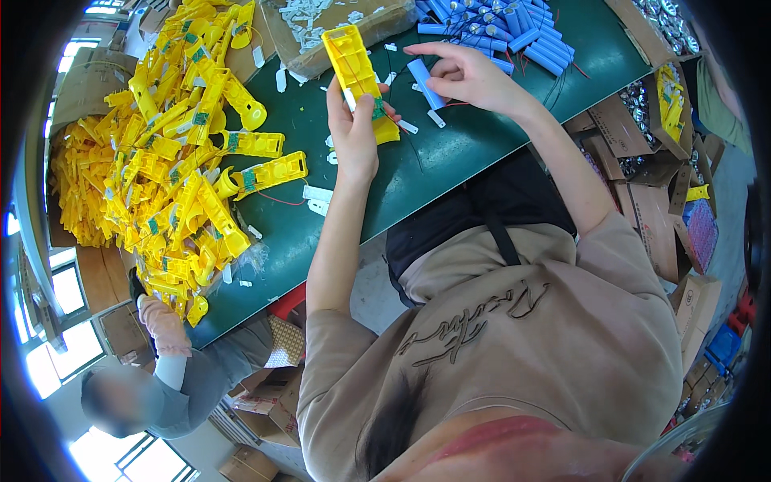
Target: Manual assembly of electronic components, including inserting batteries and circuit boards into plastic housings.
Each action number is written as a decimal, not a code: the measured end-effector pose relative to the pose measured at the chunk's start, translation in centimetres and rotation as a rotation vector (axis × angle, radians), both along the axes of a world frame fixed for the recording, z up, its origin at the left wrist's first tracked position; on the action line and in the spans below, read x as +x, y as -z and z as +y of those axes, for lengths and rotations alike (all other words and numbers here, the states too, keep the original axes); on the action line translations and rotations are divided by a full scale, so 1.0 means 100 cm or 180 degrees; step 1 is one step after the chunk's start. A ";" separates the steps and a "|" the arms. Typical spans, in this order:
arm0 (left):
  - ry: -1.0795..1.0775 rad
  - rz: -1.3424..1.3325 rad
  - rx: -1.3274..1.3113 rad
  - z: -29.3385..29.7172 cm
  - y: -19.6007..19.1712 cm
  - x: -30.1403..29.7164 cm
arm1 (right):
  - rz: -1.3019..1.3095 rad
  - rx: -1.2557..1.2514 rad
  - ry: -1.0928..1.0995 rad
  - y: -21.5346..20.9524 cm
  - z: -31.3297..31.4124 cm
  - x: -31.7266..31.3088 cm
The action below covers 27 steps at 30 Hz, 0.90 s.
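The person's left hand point(355, 135) pinches a yellow plastic casing point(350, 66) over the green worktop point(434, 170), its ribbed side showing. The right hand point(482, 79) has its index finger stretched out and its thumb at a blue battery point(421, 79) — whether it grips that, one cannot tell. Leftward spreads a heap of yellow casings point(210, 210); farthest lie more blue batteries point(548, 58) and a carton point(384, 24) of white pieces.

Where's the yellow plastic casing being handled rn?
Head view, upper middle: the yellow plastic casing is in the left hand, just left of the blue cylindrical cell by the right hand.
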<state>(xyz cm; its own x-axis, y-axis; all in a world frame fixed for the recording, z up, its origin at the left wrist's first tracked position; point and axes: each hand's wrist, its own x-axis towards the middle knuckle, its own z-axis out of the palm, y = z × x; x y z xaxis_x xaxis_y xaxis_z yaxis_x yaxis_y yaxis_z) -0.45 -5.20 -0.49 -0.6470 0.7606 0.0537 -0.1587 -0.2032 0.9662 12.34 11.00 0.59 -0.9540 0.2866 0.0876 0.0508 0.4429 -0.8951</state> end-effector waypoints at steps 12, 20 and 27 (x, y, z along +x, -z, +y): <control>0.0347 0.0401 -0.0010 0.003 0.006 0.012 | 0.1353 -0.0243 0.0688 0.004 -0.034 -0.027; 0.0454 0.0418 -0.0085 0.003 0.008 0.011 | 0.1593 0.0270 0.1182 0.006 -0.036 -0.039; 0.0316 0.0890 -0.0228 0.005 0.000 0.016 | 0.1708 0.0243 0.1509 0.013 -0.043 -0.047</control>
